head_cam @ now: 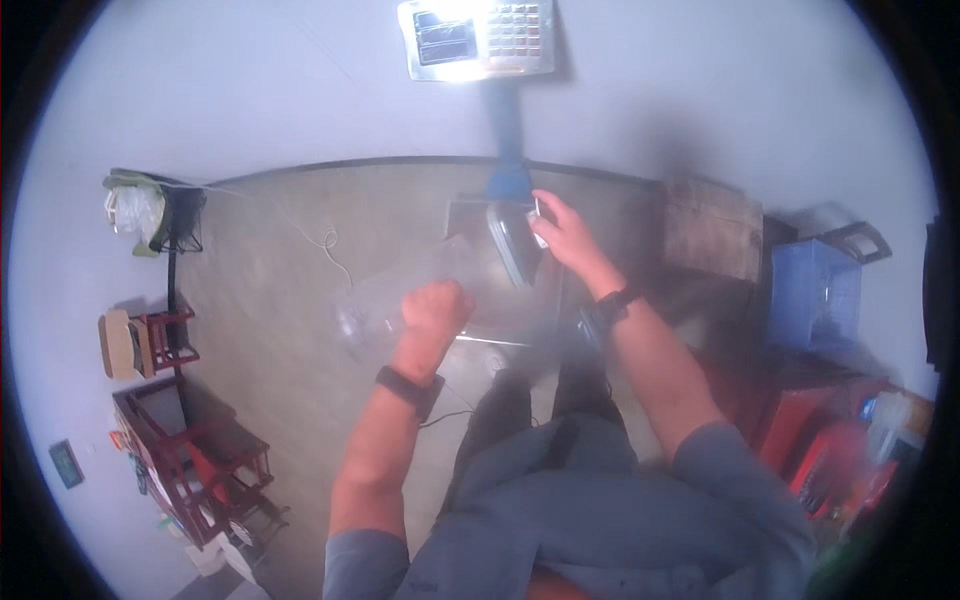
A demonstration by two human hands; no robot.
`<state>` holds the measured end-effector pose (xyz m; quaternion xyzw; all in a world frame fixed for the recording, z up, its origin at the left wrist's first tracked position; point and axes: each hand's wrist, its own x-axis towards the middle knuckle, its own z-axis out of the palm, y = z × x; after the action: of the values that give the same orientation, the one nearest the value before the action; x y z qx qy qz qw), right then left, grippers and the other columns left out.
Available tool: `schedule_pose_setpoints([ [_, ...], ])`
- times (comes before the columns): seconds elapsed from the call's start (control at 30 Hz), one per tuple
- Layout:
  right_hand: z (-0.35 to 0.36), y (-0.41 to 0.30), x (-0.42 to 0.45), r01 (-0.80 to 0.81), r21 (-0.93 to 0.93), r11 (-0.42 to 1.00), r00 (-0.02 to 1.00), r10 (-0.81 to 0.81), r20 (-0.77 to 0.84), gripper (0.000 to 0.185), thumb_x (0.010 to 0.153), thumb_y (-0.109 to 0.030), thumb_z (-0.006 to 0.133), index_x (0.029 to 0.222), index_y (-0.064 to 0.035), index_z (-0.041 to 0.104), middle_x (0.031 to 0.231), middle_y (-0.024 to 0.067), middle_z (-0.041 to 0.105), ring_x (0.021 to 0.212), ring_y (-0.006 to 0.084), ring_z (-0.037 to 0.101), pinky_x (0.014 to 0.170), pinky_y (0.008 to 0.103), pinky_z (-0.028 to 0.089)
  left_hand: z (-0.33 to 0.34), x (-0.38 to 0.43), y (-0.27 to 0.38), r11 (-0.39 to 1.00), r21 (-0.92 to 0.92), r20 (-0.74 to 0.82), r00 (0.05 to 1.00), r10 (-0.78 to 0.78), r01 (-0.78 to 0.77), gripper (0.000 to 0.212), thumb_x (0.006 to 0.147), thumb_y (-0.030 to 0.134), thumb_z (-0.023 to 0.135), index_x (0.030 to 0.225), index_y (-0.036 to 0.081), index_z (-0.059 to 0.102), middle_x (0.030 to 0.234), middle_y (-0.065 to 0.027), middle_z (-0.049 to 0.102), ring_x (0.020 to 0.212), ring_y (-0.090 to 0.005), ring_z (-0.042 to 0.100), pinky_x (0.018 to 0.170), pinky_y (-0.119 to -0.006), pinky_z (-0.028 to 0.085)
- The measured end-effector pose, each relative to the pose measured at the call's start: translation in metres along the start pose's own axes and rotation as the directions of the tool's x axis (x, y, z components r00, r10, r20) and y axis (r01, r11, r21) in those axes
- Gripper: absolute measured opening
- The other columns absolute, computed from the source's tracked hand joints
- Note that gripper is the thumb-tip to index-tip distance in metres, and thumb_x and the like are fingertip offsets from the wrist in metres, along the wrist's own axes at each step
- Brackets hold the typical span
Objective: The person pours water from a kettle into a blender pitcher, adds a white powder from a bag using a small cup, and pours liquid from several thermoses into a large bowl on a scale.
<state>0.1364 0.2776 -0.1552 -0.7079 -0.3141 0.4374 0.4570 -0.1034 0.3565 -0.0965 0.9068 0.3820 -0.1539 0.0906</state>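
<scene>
My left hand (439, 306) is closed in a fist on what looks like a clear plastic bag (367, 319), which spreads to both sides of it. My right hand (566, 234) pinches a small white item (538, 231) between thumb and fingers. Just left of that item is a dark, flat case with a pale rim (514, 244), tilted on edge. Whether the case touches the white item or lies inside the bag, I cannot tell. Behind them rises the blue column (504, 124) of a platform scale, topped by its display and keypad (478, 41).
Wooden chairs (202, 450) and a small red stool (169, 341) line the left wall. On the right stand a brown box (712, 229), a blue plastic crate (816, 296) and red containers (810, 435). A thin white cord (330, 244) lies on the floor.
</scene>
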Motion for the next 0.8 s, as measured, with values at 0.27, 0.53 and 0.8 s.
schedule_pose_setpoints([
  [0.27,-0.014,-0.063,-0.045,0.057,0.107,0.993,0.998,-0.058,0.001,0.049,0.083,-0.021,0.059,0.127,-0.0052,0.047,0.123,0.0183,0.054,0.113,0.0280,0.053,0.093,0.0356,0.041,-0.053,-0.013,0.020,0.987,0.147,0.036,0.997,0.063,-0.068,0.022,0.077,0.031,0.056,0.072,0.012,0.067,0.074,-0.0098,0.067,0.071,-0.0272,0.067,0.060,-0.037,0.051],
  [0.53,-0.010,-0.054,-0.067,0.193,0.162,0.968,0.981,-0.186,-0.061,0.050,0.080,-0.022,0.061,0.125,-0.0047,0.049,0.121,0.0194,0.056,0.114,0.0303,0.053,0.093,0.0371,0.041,-0.037,-0.028,0.023,0.949,0.247,-0.235,0.938,0.254,-0.195,0.017,0.073,0.028,0.059,0.067,0.014,0.066,0.067,-0.0083,0.066,0.059,-0.0260,0.065,0.050,-0.036,0.048],
  [0.8,0.012,-0.009,-0.048,0.289,-0.134,0.948,0.925,-0.312,-0.215,0.049,0.077,-0.019,0.063,0.123,-0.0070,0.051,0.120,0.0191,0.057,0.111,0.0295,0.055,0.091,0.0370,0.043,-0.033,-0.040,0.027,0.958,0.181,-0.274,0.924,0.266,-0.223,0.024,0.079,0.031,0.055,0.070,0.012,0.068,0.070,-0.0095,0.066,0.067,-0.0281,0.065,0.061,-0.040,0.050],
])
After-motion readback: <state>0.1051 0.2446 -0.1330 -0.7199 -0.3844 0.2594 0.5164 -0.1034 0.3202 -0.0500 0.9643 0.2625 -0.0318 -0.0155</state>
